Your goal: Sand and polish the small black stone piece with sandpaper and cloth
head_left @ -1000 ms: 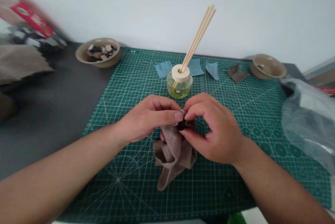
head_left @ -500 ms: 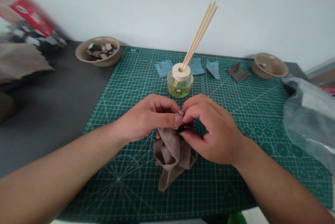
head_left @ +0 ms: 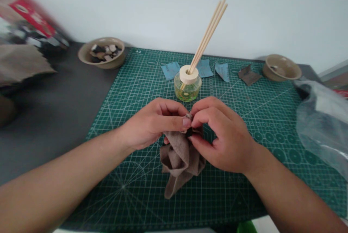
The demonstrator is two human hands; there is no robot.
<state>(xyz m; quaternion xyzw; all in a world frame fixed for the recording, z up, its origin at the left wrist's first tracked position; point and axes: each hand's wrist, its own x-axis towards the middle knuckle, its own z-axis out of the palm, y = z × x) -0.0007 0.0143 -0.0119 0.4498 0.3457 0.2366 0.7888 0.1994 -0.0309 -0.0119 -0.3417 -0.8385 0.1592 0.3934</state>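
Going biggest first: there's a dark grey desk (head_left: 70,124), then a green cutting mat (head_left: 130,102) spread over much of it. The whole view shifts very slightly compared with 1 second ago, which looks like head drift to me, because nothing on the mat trades places. A clear plastic bag (head_left: 320,124) sits off to the right, a reed diffuser (head_left: 187,86) with 3 sticks stands just beyond the fingers, and 2 bowls, the left bowl (head_left: 106,65) and the right bowl (head_left: 274,76), wait near the wall.

Now the 2 hands. The left hand (head_left: 152,124) stays clamped, thumb over index finger, on the top end of a brown cloth (head_left: 178,153), which is bunched above the middle of the mat, loose folds toward the person. The right hand (head_left: 225,135) has its thumb and index tips right at that same end, but I can't tell if they're actually gripping.

Smallest is a pale bit (head_left: 188,116) at the left thumb tip, barely shifted. My read: tiny fingertip adjustments, no real progress yet.
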